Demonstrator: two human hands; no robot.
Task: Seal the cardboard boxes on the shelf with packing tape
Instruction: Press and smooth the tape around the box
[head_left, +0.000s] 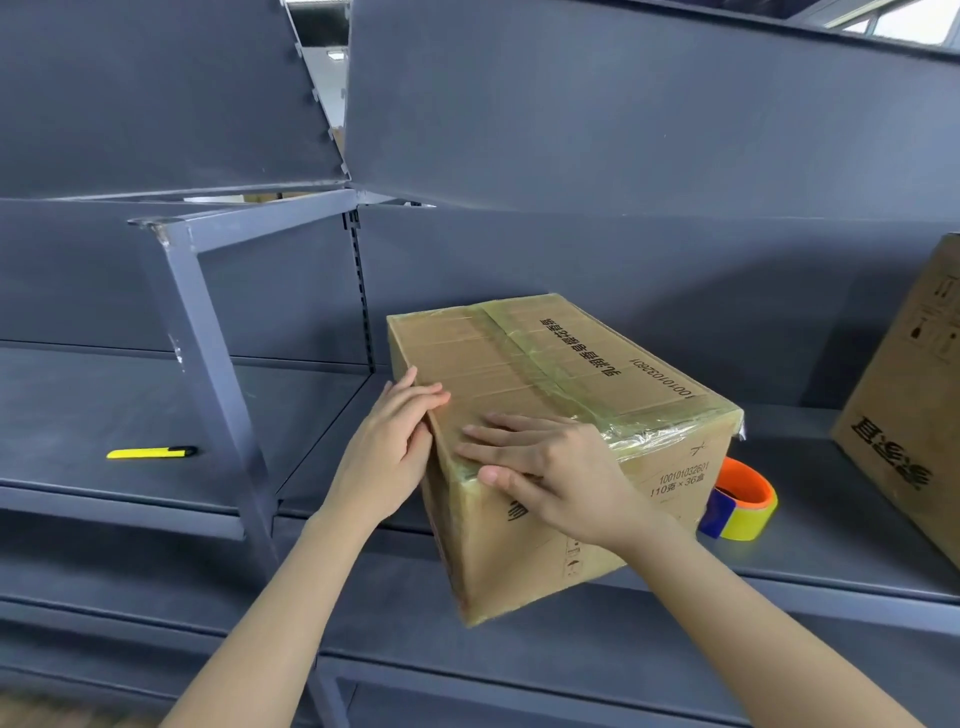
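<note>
A brown cardboard box (524, 364) with black print and clear tape over its top and edges sits on the grey shelf (831, 530), its near corner jutting past the shelf's front edge. My left hand (389, 447) presses straight fingers against the box's left top edge. Flat on the near top edge lies my right hand (540, 467), its thumb on the front face over the tape. A roll of packing tape (743, 501), orange inside with a blue and yellow rim, lies on the shelf just right of the box.
A yellow and black utility knife (150, 453) lies on the left shelf section. A second cardboard box (904, 405) stands at the far right. A slanted grey upright post (218, 395) divides the shelf sections, and another shelf hangs overhead.
</note>
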